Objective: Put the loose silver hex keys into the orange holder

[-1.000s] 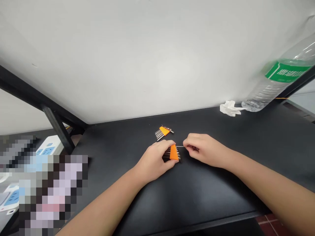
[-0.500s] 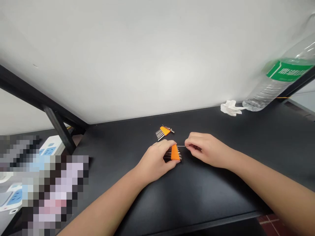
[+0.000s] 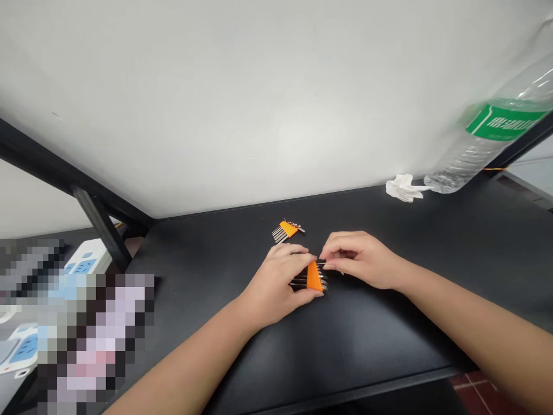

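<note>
My left hand [image 3: 276, 282] grips an orange hex key holder [image 3: 314, 278] between thumb and fingers, above the black tabletop. Several dark metal hex keys pass through it, their short ends poking out on the right. At the holder's upper right edge, my right hand [image 3: 360, 259] pinches a thin hex key [image 3: 321, 263]; most of that key is hidden by the fingers and the holder. Just behind my left hand lies a second orange hex key holder [image 3: 288, 229], with several silver keys fanned out of it.
A crumpled white tissue [image 3: 404, 188] lies by the wall, beside a large clear bottle [image 3: 464, 155] with a green label. Black metal frame bars [image 3: 101, 225] rise at the left. White power strips [image 3: 90, 259] and blurred-out items are beyond the table's left side.
The holder in my left hand has shifted slightly right and down. My right hand has come closer to it, and less of the pinched hex key shows between them.
</note>
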`<state>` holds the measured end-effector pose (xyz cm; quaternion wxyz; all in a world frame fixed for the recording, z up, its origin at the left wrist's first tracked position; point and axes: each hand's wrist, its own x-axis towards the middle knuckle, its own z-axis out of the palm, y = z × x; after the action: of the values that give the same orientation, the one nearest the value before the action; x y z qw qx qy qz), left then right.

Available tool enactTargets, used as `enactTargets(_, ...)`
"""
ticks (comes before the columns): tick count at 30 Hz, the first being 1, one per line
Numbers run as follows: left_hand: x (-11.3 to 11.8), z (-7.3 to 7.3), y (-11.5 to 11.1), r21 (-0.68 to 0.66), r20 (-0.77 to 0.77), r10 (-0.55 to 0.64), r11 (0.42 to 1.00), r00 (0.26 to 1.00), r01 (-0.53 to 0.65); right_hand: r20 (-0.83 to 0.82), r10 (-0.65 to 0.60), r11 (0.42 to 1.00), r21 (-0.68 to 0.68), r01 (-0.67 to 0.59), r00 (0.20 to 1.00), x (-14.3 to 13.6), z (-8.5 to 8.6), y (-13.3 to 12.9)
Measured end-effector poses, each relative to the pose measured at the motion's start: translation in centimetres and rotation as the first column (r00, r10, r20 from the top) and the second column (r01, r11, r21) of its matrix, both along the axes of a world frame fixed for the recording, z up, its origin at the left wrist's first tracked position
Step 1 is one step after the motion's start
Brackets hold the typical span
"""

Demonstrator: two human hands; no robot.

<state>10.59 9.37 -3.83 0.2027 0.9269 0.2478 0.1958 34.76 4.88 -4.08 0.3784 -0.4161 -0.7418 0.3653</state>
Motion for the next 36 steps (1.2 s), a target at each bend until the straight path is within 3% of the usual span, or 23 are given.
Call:
enactTargets(3, 0.1, 0.3, -0.4, 0.012, 0.011, -0.05, 0.999, 0.999, 0.05, -0.181, -0.004, 0.94, -0.336, -0.058, 0.984, -0.4, -0.6, 0.7)
enactTargets(5, 0.0, 0.4, -0.6, 0.02, 0.02, -0.07, 0.997, 0.997, 0.07, -0.225, 0.029, 0.879, -0.459, -0.132, 0.974, -0.6, -0.9, 1.1)
enactTargets(7, 0.0, 0.4, -0.7, 0.041, 0.041, -0.053, 0.998, 0.998, 0.051, -0.265, 0.059, 0.837, -0.512, -0.192, 0.962, -0.8, -0.8, 1.2)
enactTargets(10, 0.1, 0.1, -0.9, 0.073, 0.043, -0.009, 0.997, 0.999, 0.006, -0.32, 0.097, 0.826, -0.503, -0.256, 0.942, -1.4, -0.5, 0.9)
enactTargets(13, 0.3, -0.1, -1.0, 0.096, 0.013, 0.011, 0.995, 1.0, -0.012, -0.271, 0.07, 0.862, -0.467, -0.195, 0.96, -1.9, -0.4, 0.5)
enactTargets(16, 0.2, -0.1, -0.4, 0.111, -0.006, 0.094, 0.989, 0.996, -0.093, -0.132, -0.066, 0.937, -0.35, 0.016, 0.989, -1.4, -0.5, 0.7)
enactTargets(18, -0.2, -0.2, 0.5, 0.13, -0.023, 0.197, 0.973, 0.98, -0.192, 0.022, -0.197, 0.971, -0.13, 0.199, 0.98, -0.1, -0.7, 1.2)
enactTargets(19, -0.4, -0.3, 1.0, 0.138, -0.043, 0.247, 0.961, 0.968, -0.239, 0.127, -0.279, 0.96, 0.04, 0.276, 0.952, 0.8, -0.8, 1.6)
enactTargets(20, -0.7, -0.4, 1.6, 0.143, -0.072, 0.292, 0.949, 0.954, -0.28, 0.217, -0.327, 0.938, 0.196, 0.287, 0.92, 1.8, -1.1, 2.0)
enactTargets(22, -1.2, -0.7, 2.7, 0.134, -0.148, 0.34, 0.937, 0.929, -0.322, 0.33, -0.397, 0.895, 0.347, 0.281, 0.856, 3.9, -1.7, 3.0)
enactTargets(26, -1.8, -1.2, 3.8, 0.089, -0.255, 0.319, 0.948, 0.913, -0.306, 0.481, -0.49, 0.86, 0.402, 0.315, 0.727, 7.0, -3.0, 4.6)
enactTargets(30, -1.7, -1.1, 3.5, 0.1, -0.19, 0.308, 0.951, 0.932, -0.294, 0.53, -0.559, 0.814, 0.495, 0.302, 0.638, 6.4, -3.1, 4.5)
enactTargets(31, -1.5, -1.0, 3.3, 0.105, -0.169, 0.311, 0.949, 0.935, -0.296, 0.493, -0.587, 0.789, 0.528, 0.315, 0.642, 5.5, -3.0, 4.2)
enactTargets(33, -1.1, -0.9, 3.0, 0.117, -0.144, 0.343, 0.937, 0.928, -0.328, 0.394, -0.548, 0.791, 0.532, 0.302, 0.738, 3.3, -2.5, 3.6)
enactTargets(36, -0.5, -0.7, 2.7, 0.147, -0.168, 0.421, 0.905, 0.891, -0.4, 0.331, -0.406, 0.884, 0.379, 0.274, 0.852, -0.3, -2.2, 2.7)
